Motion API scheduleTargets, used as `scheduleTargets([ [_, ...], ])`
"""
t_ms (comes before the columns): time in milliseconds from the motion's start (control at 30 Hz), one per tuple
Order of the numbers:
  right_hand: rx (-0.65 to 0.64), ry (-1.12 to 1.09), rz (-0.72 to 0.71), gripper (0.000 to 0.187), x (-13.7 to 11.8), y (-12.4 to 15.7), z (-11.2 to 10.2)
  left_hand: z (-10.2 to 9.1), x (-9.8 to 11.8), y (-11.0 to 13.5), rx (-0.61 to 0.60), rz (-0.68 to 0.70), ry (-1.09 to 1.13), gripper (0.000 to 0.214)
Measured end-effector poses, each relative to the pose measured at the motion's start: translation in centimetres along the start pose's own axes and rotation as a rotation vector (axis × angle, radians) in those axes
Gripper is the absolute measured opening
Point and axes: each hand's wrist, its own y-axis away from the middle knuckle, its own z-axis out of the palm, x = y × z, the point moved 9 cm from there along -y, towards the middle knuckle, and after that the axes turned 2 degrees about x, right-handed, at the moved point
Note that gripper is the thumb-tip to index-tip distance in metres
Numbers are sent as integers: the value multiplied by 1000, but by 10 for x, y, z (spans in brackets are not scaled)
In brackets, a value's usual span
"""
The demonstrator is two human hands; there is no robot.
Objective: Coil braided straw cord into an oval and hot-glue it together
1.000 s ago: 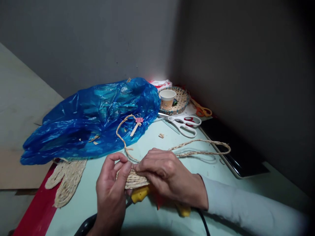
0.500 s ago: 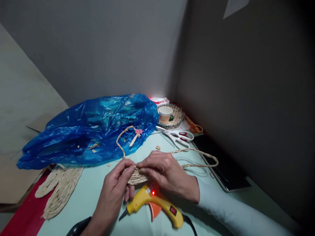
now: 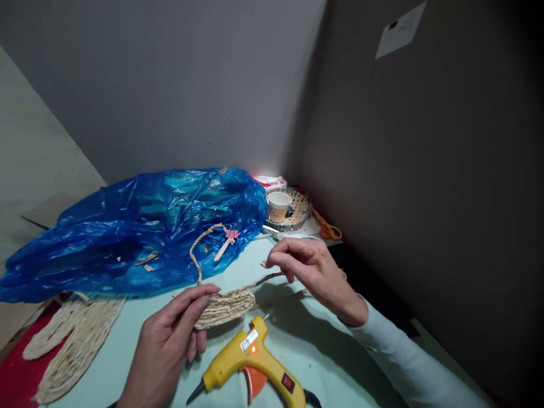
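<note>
My left hand (image 3: 170, 331) is closed on the left end of a flat coil of braided straw cord (image 3: 227, 309), thumb on top and fingers beneath. A length of the same cord (image 3: 266, 280) runs from the coil's upper edge to my right hand (image 3: 312, 272). That hand is raised to the right of the coil, fingers curled round the cord, thumb and forefinger near each other. Just below the coil lies a yellow glue gun (image 3: 250, 354) with an orange trigger and a lit lamp, nozzle pointing lower left. Another stretch of cord (image 3: 195, 255) loops up to a pink binder clip (image 3: 232, 233).
A blue plastic bag (image 3: 140, 226) fills the back left. Finished-looking braided straw pieces (image 3: 85, 345) lie at the left edge. Behind my right hand are a paper cup (image 3: 279, 207), a woven basket (image 3: 304, 211), orange-handled scissors (image 3: 329, 228) and a dark flat device (image 3: 382, 303).
My right hand has left the coil and moved up and right, drawing the cord out. My left hand still grips the coil. The view has shifted slightly.
</note>
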Motion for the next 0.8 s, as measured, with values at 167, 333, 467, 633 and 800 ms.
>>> scheduleTargets([
  [167,-167,13,77,52,10,6,25,-26,14,6,270,108,-107,37],
  [333,-354,-169,222,36,27,16,68,-26,31,24,400,237,-103,20],
  [467,-357,-395,330,39,31,21,82,-14,32,26,335,243,-40,22],
  [633,-284,-501,353,44,29,23,78,-3,17,15,171,150,28,34],
  [800,-307,-529,373,38,28,25,78,1,10,16,132,94,144,35],
])
